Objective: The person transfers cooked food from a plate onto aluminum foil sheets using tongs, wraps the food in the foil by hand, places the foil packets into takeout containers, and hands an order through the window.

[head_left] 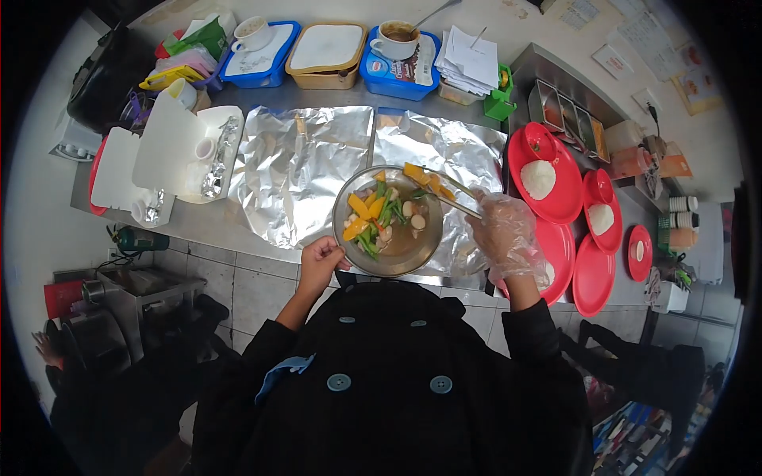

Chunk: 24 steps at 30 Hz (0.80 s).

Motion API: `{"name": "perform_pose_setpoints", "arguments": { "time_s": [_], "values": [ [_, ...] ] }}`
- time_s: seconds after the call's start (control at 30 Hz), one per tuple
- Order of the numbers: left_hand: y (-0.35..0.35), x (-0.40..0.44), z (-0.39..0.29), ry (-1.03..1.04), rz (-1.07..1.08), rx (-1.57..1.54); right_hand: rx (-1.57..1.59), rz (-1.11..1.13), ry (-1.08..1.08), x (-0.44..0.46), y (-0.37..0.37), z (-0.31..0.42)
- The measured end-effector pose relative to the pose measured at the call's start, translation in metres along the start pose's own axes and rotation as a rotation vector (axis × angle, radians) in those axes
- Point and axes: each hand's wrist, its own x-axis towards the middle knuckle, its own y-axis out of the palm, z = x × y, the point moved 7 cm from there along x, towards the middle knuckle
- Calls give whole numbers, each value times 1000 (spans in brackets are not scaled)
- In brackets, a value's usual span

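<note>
Pale floor tiles run below a steel counter, where two sheets of foil, a left sheet and a right sheet, lie side by side. At its far edge we see lidded tubs and a cup set on a blue tub; on the left stand open foam boxes, and on the right red plates, some with mounds of white rice.

Nearest us is a round metal bowl, over the near part of the foil. Yellow pieces, green pieces and pale round slices sit in it with a brownish liquid.

Our left hand is at the bowl's near left edge, thumb and fingers curled together — we cannot tell whether they close on the rim or merely touch it. Our right hand, in a clear plastic glove, grips the tongs to the right of the bowl. The tongs point away from that hand, leftward and slightly up, their tips near the bowl's far right rim — more yellow pieces lie between their arms, well apart from our left fingers.
</note>
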Motion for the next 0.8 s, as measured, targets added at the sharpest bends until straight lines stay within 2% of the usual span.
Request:
{"name": "perform_pose_setpoints", "arguments": {
  "time_s": [0.03,0.1,0.33,0.43,0.5,0.53,0.6,0.73,0.8],
  "values": [
    [-3,-2,1,6,-3,16,-1,1,3,-2,0,-4],
    [-7,-4,3,9,-5,31,55,66,168,-6,1,-22],
    [-7,-4,4,8,-16,-8,64,30,204,-17,13,-44],
    [-1,-3,-3,-15,-23,11,188,16,147,-13,-15,-33],
    [-1,1,-5,-42,-20,31,38,40,-70,-13,-29,-6],
    [0,6,-6,-20,21,3,38,40,-71,-12,-34,0],
    [3,13,-8,5,59,-32,37,-33,-257,-13,-48,24],
    [13,20,-19,34,124,-6,-71,-38,-326,2,-54,40],
    [16,21,-19,38,139,-2,-77,-126,-417,5,-54,45]
  ]
}}
